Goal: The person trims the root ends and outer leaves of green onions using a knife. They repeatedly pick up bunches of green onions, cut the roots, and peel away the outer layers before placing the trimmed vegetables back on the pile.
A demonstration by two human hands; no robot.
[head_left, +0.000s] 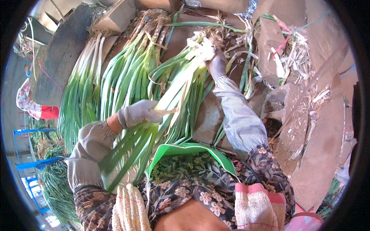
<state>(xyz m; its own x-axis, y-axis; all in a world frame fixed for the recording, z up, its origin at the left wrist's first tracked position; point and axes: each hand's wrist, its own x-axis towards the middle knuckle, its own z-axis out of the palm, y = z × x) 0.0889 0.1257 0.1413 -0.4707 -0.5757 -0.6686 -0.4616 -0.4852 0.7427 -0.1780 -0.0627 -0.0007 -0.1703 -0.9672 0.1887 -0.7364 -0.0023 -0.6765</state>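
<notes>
A bundle of green onions [175,92] is held at both ends over the sorting pile.

The leafy middle is gripped by the gloved left hand [138,112], fingers closed round it; the white root end, far and right of centre, is clasped by the right hand [216,63] (its fingers are mostly hidden behind the stalks). More green onions [83,88] lie to the left on brown boards [320,154]; the near leaf tips are cut off by a green visor [185,150].

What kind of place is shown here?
Probably a vegetable sorting spot at a farm or market: rows of green onions lie on boards, trimmed peelings are scattered about, and gloved hands hold one bunch.
</notes>
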